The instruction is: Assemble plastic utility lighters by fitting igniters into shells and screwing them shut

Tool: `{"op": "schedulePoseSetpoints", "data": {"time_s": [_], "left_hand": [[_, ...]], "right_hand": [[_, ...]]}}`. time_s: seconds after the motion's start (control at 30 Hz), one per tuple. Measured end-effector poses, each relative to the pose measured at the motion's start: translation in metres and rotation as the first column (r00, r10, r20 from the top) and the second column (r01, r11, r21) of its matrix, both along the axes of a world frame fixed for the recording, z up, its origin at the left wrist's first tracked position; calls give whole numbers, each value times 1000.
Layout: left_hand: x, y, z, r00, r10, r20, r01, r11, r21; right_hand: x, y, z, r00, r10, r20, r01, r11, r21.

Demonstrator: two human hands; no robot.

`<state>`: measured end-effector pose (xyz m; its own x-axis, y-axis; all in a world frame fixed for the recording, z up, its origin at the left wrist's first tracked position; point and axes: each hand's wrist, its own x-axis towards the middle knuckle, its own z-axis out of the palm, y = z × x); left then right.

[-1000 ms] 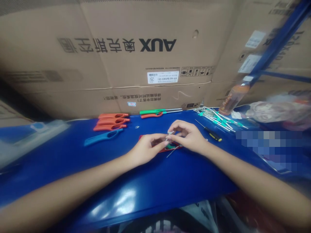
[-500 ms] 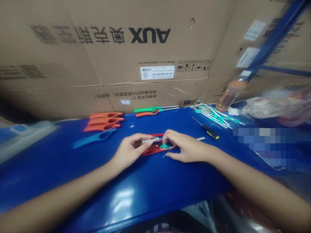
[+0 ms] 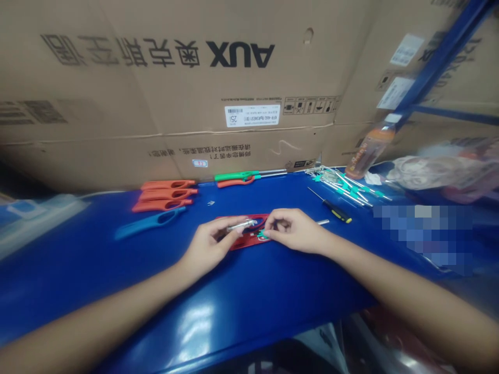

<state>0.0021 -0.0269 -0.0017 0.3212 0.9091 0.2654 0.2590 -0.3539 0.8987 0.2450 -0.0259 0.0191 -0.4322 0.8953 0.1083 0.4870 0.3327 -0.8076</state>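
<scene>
A red lighter casing [image 3: 244, 242] lies on the blue table between my hands, partly hidden by them. My left hand [image 3: 206, 244] pinches a small clear and silvery cylinder [image 3: 240, 225] over the casing's left part. On the right, my right hand [image 3: 294, 228] has its fingers bunched at a green plastic piece [image 3: 260, 234] with white wire inside the casing. Whether those fingertips grip the green piece or only press it is hard to see. A metal tube's end [image 3: 323, 222] sticks out beyond my right hand.
Orange lighter casings [image 3: 163, 197] and a blue one [image 3: 150, 223] lie left. Two long lighters [image 3: 249, 176] rest by the cardboard box [image 3: 156, 104]. Metal rods with green parts [image 3: 343, 187], a screwdriver [image 3: 335, 209] and a drink bottle [image 3: 370, 150] are at right.
My right hand's fingers have drawn together at the green piece; a thin grey strip seen beneath them no longer shows. The left hand still holds the cylinder, in nearly the same place.
</scene>
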Motion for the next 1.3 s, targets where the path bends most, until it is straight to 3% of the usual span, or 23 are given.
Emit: {"op": "schedulePoseSetpoints", "data": {"time_s": [0.13,0.37,0.8,1.03,1.3], "left_hand": [[2,-1,-1,1000,-11,-13,11,1000,-8],[3,1,-1,997,-74,3,74,996,-55],[2,-1,0,996,-87,-30,87,996,22],[2,-1,-2,996,-81,-45,82,997,9],[3,-2,2,993,-69,-100,79,992,100]], "right_hand": [[2,4,-3,996,22,-91,-32,993,-113],[4,5,-6,984,176,-17,-173,978,114],[3,9,-10,984,122,-131,-124,992,-4],[4,10,-10,979,157,-129,-149,987,67],[3,11,-13,982,139,-126,-132,989,61]]}}
